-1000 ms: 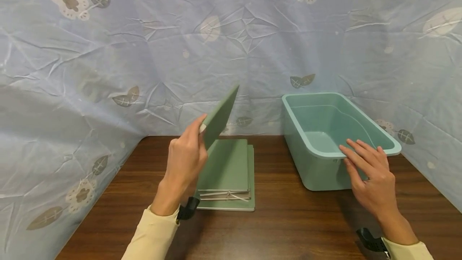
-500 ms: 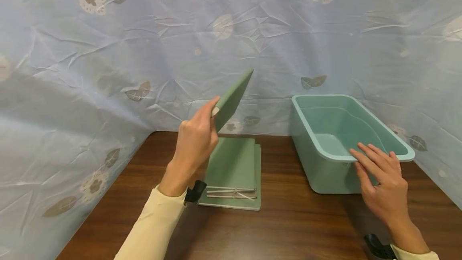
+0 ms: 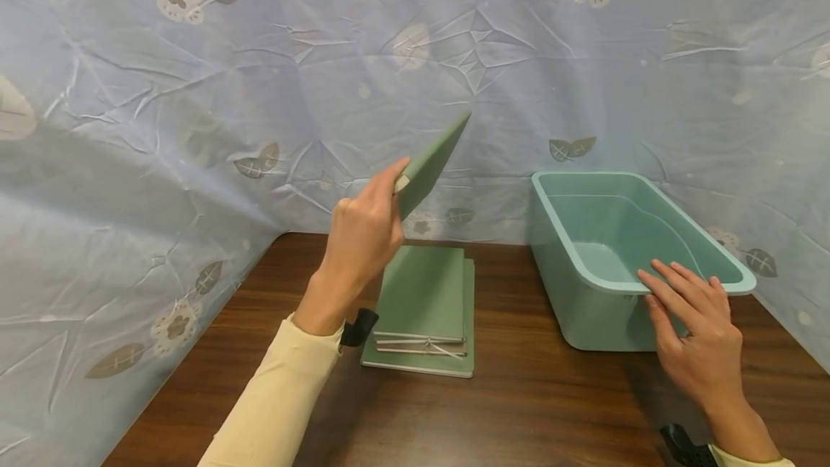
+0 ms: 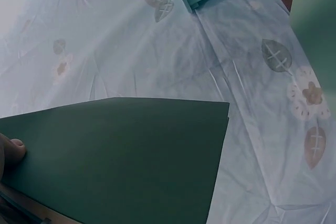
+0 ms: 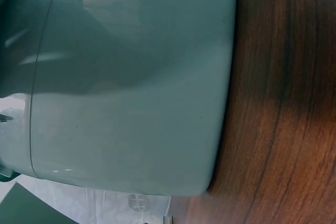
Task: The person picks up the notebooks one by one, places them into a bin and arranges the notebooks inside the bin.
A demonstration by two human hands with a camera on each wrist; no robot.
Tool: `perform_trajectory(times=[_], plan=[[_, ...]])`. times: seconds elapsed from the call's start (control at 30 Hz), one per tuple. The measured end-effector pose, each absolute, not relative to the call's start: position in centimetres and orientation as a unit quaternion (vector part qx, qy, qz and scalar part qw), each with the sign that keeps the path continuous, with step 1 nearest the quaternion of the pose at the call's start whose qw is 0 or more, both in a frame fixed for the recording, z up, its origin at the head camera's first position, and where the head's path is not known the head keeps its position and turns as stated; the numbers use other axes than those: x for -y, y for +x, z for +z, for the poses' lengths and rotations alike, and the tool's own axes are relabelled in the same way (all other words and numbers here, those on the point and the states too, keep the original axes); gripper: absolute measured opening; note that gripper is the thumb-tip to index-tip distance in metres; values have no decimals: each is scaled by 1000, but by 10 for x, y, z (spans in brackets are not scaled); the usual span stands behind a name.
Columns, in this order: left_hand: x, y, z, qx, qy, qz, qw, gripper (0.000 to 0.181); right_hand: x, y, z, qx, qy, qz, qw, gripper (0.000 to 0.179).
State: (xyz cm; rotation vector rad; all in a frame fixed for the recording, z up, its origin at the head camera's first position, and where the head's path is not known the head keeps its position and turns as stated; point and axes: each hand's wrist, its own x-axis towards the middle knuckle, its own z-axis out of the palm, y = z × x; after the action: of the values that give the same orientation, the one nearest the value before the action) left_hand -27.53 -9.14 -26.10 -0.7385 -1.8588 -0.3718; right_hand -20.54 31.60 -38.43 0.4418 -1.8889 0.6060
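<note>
A thin green folder (image 3: pixel 431 164) is gripped at its near edge by my left hand (image 3: pixel 366 233). It is raised and tilted, its far end pointing up and to the right. The left wrist view shows the folder's (image 4: pixel 131 156) dark green face with the thumb pressing on it. Below it, a stack of similar green folders (image 3: pixel 421 294) lies on the table, with a white string tied in a bow at its front. On the near rim of a teal plastic bin (image 3: pixel 564 236), my right hand (image 3: pixel 697 330) rests with fingers extended over the edge. The right palm is hidden.
The brown wooden table (image 3: pixel 519 409) carries the stack at centre and the bin at right. A pale floral cloth (image 3: pixel 363 78) hangs behind and along both sides. The bin's outer wall (image 5: pixel 121 108) fills much of the right wrist view.
My left hand has lifted the folder higher and slightly to the right. The whole head view has shifted a little. My right hand stays on the bin's rim.
</note>
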Motion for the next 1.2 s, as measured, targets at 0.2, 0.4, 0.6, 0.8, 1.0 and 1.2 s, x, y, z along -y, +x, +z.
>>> perform_trajectory(times=[0.2, 0.4, 0.6, 0.8, 1.0, 1.2], plan=[[86, -277, -256, 771, -310, -145, 537, 48, -320, -207, -386, 792, 184, 251, 525, 28], [79, -279, -256, 770, -324, -132, 533, 59, -323, -207, -387, 791, 181, 250, 529, 29], [73, -279, -256, 772, -329, -118, 531, 64, -322, -206, -385, 792, 182, 250, 527, 30], [64, -279, -255, 759, -345, -116, 540, 55, -320, -205, -386, 793, 181, 255, 523, 29], [50, -279, -256, 747, -358, -106, 550, 42, -318, -206, -387, 795, 180, 252, 521, 30], [33, -279, -257, 736, -385, -87, 550, 46, -318, -205, -385, 796, 182, 254, 519, 29]])
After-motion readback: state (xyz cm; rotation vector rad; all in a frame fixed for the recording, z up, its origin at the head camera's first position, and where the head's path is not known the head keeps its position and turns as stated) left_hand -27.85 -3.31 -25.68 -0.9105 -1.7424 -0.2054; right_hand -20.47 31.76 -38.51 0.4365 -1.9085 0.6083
